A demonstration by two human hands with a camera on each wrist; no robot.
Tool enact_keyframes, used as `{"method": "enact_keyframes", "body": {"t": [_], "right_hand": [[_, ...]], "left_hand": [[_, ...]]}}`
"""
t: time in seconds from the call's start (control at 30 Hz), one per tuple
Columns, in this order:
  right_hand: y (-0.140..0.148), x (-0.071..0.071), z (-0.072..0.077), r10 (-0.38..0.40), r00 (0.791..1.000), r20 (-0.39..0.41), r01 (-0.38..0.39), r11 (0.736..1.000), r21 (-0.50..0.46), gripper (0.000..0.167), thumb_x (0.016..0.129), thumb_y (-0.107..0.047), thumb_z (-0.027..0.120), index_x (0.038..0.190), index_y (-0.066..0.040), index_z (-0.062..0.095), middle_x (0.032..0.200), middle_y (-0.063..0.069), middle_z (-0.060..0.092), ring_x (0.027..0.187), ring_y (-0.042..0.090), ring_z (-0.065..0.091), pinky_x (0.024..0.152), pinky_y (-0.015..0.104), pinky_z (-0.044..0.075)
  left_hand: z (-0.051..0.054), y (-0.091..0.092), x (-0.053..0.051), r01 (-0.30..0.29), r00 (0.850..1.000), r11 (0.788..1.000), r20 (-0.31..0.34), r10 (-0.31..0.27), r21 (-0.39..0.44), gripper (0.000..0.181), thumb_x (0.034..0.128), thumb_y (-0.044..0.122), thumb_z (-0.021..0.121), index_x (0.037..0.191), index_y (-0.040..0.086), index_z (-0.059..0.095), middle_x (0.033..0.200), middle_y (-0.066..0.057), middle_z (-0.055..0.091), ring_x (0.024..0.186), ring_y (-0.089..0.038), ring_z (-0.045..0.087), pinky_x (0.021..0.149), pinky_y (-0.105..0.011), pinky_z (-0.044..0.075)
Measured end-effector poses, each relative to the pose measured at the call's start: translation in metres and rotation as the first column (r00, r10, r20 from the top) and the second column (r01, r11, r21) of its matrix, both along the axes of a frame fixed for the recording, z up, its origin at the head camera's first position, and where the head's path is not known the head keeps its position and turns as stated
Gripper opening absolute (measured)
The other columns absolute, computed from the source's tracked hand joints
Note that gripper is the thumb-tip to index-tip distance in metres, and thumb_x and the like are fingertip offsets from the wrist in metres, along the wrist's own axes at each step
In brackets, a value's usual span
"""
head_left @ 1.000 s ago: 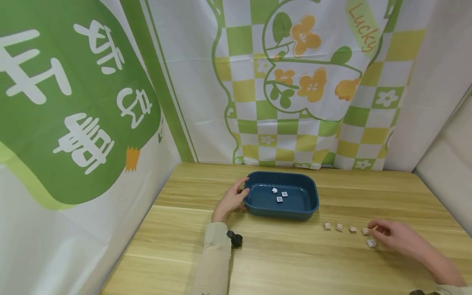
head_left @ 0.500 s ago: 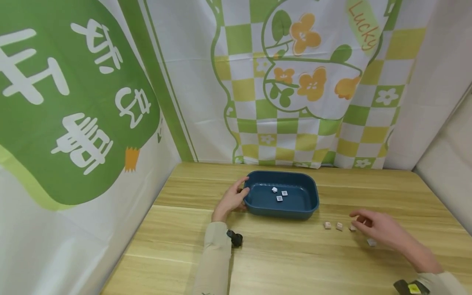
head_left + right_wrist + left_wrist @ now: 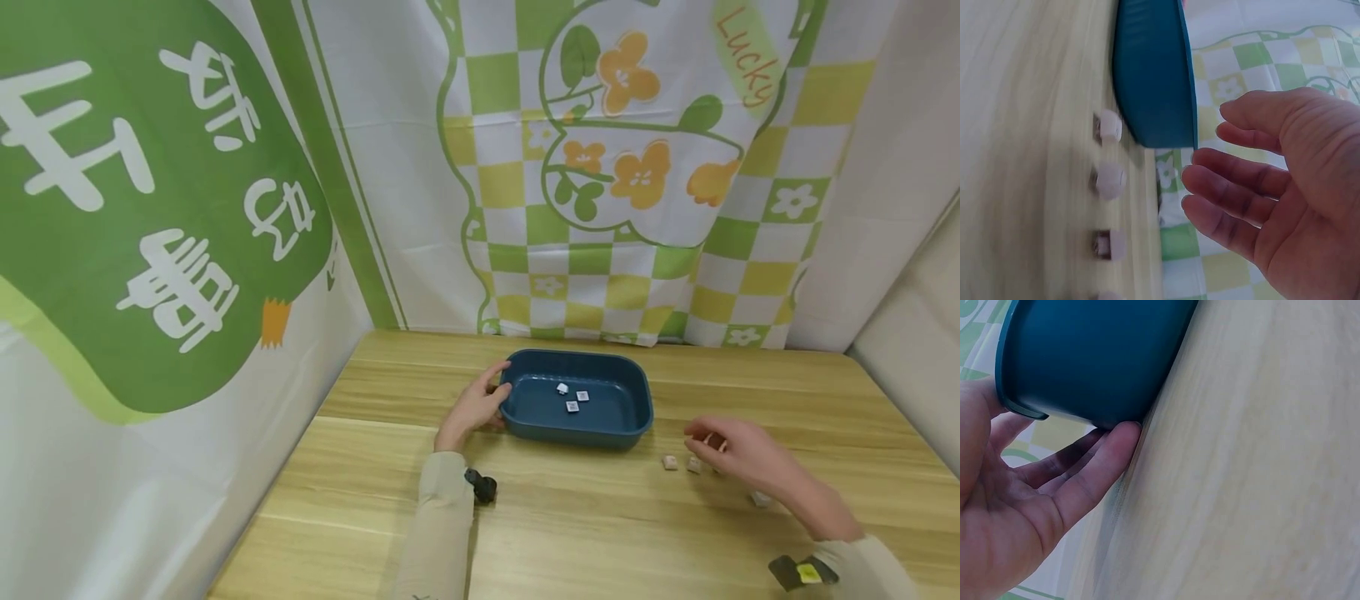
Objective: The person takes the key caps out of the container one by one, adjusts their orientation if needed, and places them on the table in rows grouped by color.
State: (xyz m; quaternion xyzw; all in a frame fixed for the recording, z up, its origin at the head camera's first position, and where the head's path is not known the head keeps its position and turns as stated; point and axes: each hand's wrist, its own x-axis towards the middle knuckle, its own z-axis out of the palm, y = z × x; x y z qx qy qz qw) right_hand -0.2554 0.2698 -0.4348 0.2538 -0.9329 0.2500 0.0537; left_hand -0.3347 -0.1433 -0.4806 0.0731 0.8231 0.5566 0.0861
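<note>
A dark blue plastic basin (image 3: 576, 435) stands toward the back of the table with three white keycaps (image 3: 573, 407) inside. My left hand (image 3: 474, 408) holds its left end, the thumb at the rim; in the left wrist view the fingertips (image 3: 1125, 434) touch the wall's lower edge. My right hand (image 3: 750, 457) hovers over a row of pale pinkish keycaps (image 3: 670, 462) right of the basin. Its fingers are loosely bent and apart, with nothing between them in the right wrist view. One keycap (image 3: 1109, 244) there lies with its hollow side showing. The hand partly hides the row in the head view.
A whitish keycap (image 3: 761, 498) lies nearer the front, beside the right wrist. The wooden table (image 3: 570, 533) meets a patterned curtain (image 3: 585, 283) at the back, and another cloth (image 3: 300, 375) hangs on the left.
My right hand has moved left along the keycap row, toward the basin, and now covers other keycaps in it. The left hand and basin stay put; the head view has shifted slightly.
</note>
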Motion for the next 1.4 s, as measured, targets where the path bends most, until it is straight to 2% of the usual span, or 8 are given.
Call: {"method": "enact_keyframes", "body": {"t": [0.27, 0.53, 0.73, 0.93, 1.2, 1.4], "right_hand": [[-0.021, -0.008, 0.009, 0.019, 0.999, 0.045, -0.020, 1.000, 0.009, 0.017, 0.096, -0.020, 0.064, 0.110, -0.011, 0.069, 0.096, -0.004, 0.070, 0.078, -0.001, 0.059, 0.062, 0.021, 0.052], [-0.042, -0.020, 0.013, 0.045, 0.999, 0.024, -0.045, 0.999, 0.008, 0.026, 0.096, -0.022, 0.065, 0.117, -0.006, 0.067, 0.092, -0.004, 0.069, 0.076, 0.002, 0.060, 0.064, 0.023, 0.052], [-0.056, -0.029, 0.011, 0.020, 0.998, 0.061, -0.020, 1.000, 0.003, 0.026, 0.096, -0.023, 0.065, 0.118, -0.010, 0.065, 0.088, -0.005, 0.066, 0.072, 0.003, 0.056, 0.062, 0.022, 0.049], [-0.067, -0.038, 0.008, 0.033, 0.997, 0.071, -0.033, 0.999, -0.004, 0.024, 0.095, -0.018, 0.066, 0.117, -0.010, 0.064, 0.080, -0.006, 0.063, 0.065, 0.004, 0.051, 0.058, 0.022, 0.046], [-0.086, -0.049, 0.006, 0.051, 0.995, 0.081, -0.051, 0.999, -0.007, 0.023, 0.095, -0.021, 0.064, 0.117, -0.012, 0.063, 0.076, -0.007, 0.059, 0.063, 0.006, 0.049, 0.057, 0.022, 0.044], [-0.099, -0.058, 0.000, 0.089, 0.989, 0.116, -0.086, 0.996, -0.031, 0.024, 0.096, -0.019, 0.064, 0.117, -0.010, 0.064, 0.081, -0.005, 0.063, 0.066, 0.007, 0.052, 0.059, 0.023, 0.046]], "left_hand": [[-0.002, 0.000, 0.000, -0.005, 1.000, 1.000, 0.003, 0.005, 0.005, 0.049, 0.1039, 0.029, 0.049, 0.151, 0.035, 0.037, 0.104, -0.020, 0.060, 0.063, -0.031, 0.065, 0.061, -0.039, 0.060], [0.000, 0.001, 0.000, -0.004, 1.000, 1.000, 0.000, 0.004, -0.004, 0.049, 0.1039, 0.030, 0.049, 0.151, 0.033, 0.036, 0.107, -0.021, 0.060, 0.063, -0.030, 0.065, 0.061, -0.039, 0.060], [0.000, 0.002, 0.000, -0.005, 1.000, 1.000, -0.005, 0.005, -0.007, 0.049, 0.1040, 0.030, 0.049, 0.152, 0.032, 0.036, 0.104, -0.022, 0.060, 0.062, -0.030, 0.065, 0.061, -0.038, 0.060], [-0.003, 0.001, -0.002, -0.011, 1.000, 1.000, -0.003, 0.011, 0.008, 0.049, 0.1040, 0.029, 0.049, 0.152, 0.031, 0.036, 0.108, -0.021, 0.061, 0.061, -0.029, 0.065, 0.060, -0.038, 0.060], [-0.002, 0.000, -0.001, -0.008, 1.000, 1.000, 0.001, 0.008, 0.014, 0.049, 0.1042, 0.027, 0.049, 0.151, 0.033, 0.037, 0.112, -0.023, 0.061, 0.062, -0.031, 0.065, 0.061, -0.039, 0.060], [-0.002, 0.000, 0.000, -0.002, 1.000, 1.000, 0.000, 0.002, 0.011, 0.049, 0.1039, 0.030, 0.050, 0.151, 0.033, 0.037, 0.100, -0.020, 0.058, 0.064, -0.033, 0.064, 0.061, -0.040, 0.060]]}}
